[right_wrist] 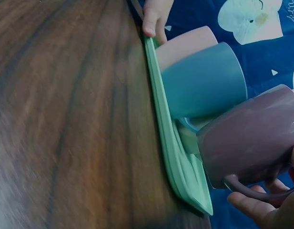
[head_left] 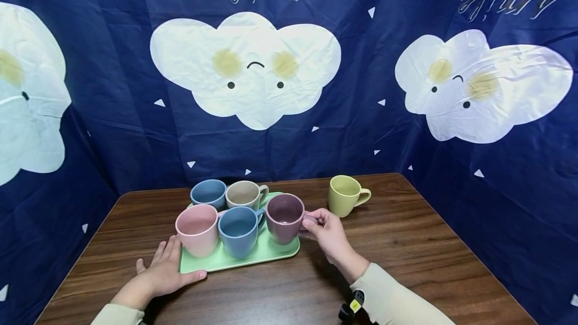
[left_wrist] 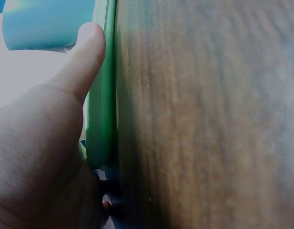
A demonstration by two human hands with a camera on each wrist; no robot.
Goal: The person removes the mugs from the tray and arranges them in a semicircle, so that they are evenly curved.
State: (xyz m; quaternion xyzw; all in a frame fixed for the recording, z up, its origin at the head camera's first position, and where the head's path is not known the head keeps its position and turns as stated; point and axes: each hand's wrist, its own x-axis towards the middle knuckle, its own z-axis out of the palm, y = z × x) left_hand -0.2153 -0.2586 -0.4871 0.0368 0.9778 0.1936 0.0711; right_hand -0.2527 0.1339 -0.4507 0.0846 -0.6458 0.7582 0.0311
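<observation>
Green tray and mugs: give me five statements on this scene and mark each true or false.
1. The right hand holds the purple mug by its handle. True.
2. The yellow-green mug stands on the green tray. False: it stands on the table, off the tray.
3. The left hand rests at the tray's near left corner. True.
4. Two blue mugs are on the tray. True.
5. The pink mug lies tipped over. False: upright.
</observation>
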